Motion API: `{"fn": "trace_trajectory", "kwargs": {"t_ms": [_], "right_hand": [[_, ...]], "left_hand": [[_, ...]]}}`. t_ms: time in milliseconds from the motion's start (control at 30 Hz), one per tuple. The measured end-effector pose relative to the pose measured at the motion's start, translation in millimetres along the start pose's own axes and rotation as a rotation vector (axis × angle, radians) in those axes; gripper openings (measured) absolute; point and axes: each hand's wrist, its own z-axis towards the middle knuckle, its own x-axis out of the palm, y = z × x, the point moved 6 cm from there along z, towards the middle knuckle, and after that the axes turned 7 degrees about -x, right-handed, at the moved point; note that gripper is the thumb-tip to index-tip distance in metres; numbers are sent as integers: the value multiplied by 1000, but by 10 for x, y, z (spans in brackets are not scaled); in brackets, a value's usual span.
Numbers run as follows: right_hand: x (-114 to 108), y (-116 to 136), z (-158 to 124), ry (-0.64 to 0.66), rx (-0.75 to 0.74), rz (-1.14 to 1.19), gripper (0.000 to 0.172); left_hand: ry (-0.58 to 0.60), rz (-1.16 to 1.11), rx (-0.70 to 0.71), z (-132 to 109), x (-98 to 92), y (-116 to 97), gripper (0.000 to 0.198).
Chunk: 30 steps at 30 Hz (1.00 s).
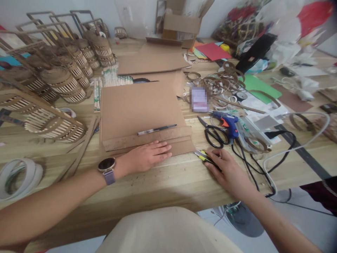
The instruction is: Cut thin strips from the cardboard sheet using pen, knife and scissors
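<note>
A large brown cardboard sheet (139, 105) lies on the wooden table, with a narrower cardboard strip (181, 144) along its near edge. My left hand (147, 155) rests flat on that near edge, fingers stretched out and pointing right. In my right hand (223, 168) is a yellow and black utility knife (202, 155), its tip at the strip's right corner. A pen (157, 129) lies across the cardboard beyond my left hand. Black-handled scissors (214, 135) and a blue glue gun (228, 123) lie just past my right hand.
Several small slatted baskets (64, 84) with tall handles crowd the left side. Rolls of tape (19, 177) sit at the near left. Curled brown strips (218, 82), coloured paper (213, 51) and cables (273, 165) spread over the right. A cardboard box (181, 23) stands at the back.
</note>
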Motion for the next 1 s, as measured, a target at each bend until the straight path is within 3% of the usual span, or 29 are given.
{"fn": "trace_trajectory", "kwargs": {"t_ms": [1000], "right_hand": [[37,115,-147,-74,16,9,44]], "left_hand": [[3,-5,1,27,48,-2,54]]}}
